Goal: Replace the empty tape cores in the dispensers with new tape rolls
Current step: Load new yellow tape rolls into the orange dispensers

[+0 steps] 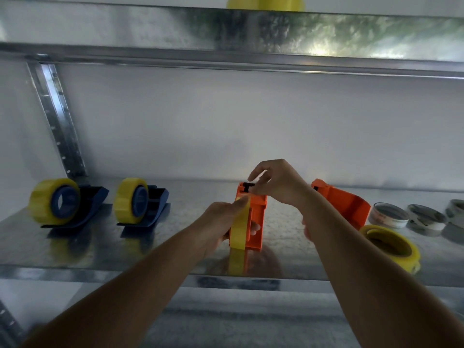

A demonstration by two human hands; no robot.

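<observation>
An orange tape dispenser (256, 217) stands on the metal shelf (100, 247) at the centre, with a yellow tape roll (239, 229) mounted in it. My left hand (218, 222) grips the roll and the dispenser's side. My right hand (276, 184) pinches at the black toothed cutter (248, 185) on the dispenser's top end. A second orange dispenser (344, 204) lies behind my right wrist. A loose yellow tape roll (391, 244) lies flat to the right. Two blue dispensers (85, 209) (153, 204) at the left carry yellow rolls.
Several empty whitish tape cores (389, 214) (426, 219) lie at the far right of the shelf. A slanted metal brace (57, 121) rises at the left. An upper shelf (226, 28) holds a yellow roll (266, 2).
</observation>
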